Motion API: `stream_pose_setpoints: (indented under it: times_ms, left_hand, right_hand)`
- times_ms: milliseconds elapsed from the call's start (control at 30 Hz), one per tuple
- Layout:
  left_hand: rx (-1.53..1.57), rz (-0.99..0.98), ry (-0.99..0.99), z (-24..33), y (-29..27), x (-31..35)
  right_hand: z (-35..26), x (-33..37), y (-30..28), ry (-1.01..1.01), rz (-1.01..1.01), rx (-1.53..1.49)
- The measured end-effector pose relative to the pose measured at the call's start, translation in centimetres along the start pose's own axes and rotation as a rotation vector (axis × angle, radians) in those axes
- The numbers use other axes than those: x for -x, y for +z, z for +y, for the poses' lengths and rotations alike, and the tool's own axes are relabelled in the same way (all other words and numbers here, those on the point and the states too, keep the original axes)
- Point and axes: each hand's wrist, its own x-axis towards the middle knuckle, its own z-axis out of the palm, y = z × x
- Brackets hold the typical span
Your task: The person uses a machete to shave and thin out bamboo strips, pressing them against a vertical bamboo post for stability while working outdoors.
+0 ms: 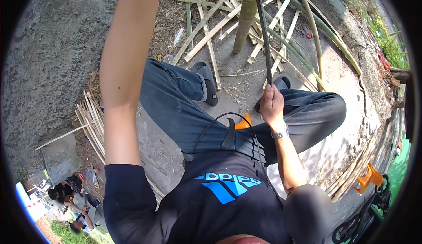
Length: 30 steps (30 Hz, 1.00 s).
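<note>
My right hand (pixel 271 105) is closed around the handle of a long dark blade (pixel 264 33). The blade points up and away from me, and its upper part lies against a thick greenish bamboo pole (pixel 246 15) that stands upright between my feet. My left forearm (pixel 127 46) rises to the top edge of the picture, and its hand is out of view. I am seated, in dark jeans, with a knee on either side of the pole. A wristwatch sits on my right wrist.
Split bamboo strips (pixel 211 24) lie scattered on the concrete around the pole. A bundle of strips (pixel 90 121) lies at my left, more along the right kerb (pixel 351 173). An orange stool (pixel 241 121) is under me. People crouch at lower left (pixel 70 195); a wheeled vehicle (pixel 360 226) stands at lower right.
</note>
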Motion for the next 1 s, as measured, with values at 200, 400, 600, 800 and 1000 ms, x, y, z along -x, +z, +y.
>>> stream_pose_setpoints:
  times_ms: [200, 400, 600, 800, 1000]
  left_hand:
    - [-0.109, 0.018, 0.327, -4.4, 3.1, 5.9]
    - [0.172, -0.397, 0.166, 1.4, 7.9, 4.8]
    - [0.248, -0.79, 0.063, 3.3, 5.2, 0.9]
    - [0.211, -0.632, 0.213, 0.8, 6.5, 0.0]
    - [0.068, 0.015, 0.318, 0.1, 11.7, 3.6]
  right_hand:
    - [-1.8, 1.4, -2.3, 0.093, -0.063, 0.007]
    - [-4.3, -1.1, -3.4, 0.163, -0.276, -0.258]
    - [-5.7, -1.3, -5.1, 0.186, -0.374, -0.268]
    - [-7.0, -0.7, -5.8, 0.228, -0.367, -0.246]
    - [-10.6, 2.9, -0.7, 0.09, -0.23, -0.191]
